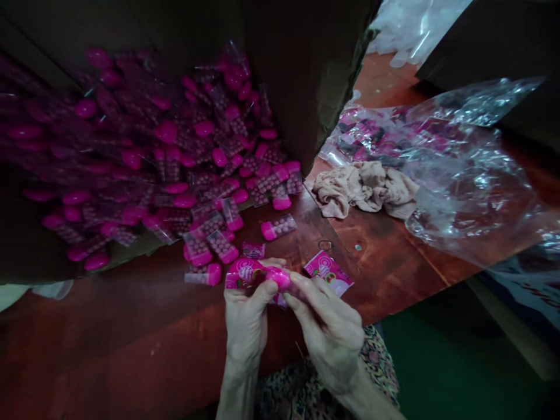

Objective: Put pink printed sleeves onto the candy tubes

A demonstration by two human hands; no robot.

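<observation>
- Left hand [247,319]: points forward, wrist nearly straight; thumb and fingers pinch a printed pink wrapper [238,276].
- Right hand [335,332]: angles inward from lower right; thumb and fingers grasp a pink cap [280,279].
- Position: wrapper and cap lie between both hands, above the red table [131,344].

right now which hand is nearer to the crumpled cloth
Right. The right hand is nearer, with the crumpled cloth ahead and slightly to its right; the left hand is farther off, on the right hand's left.
</observation>
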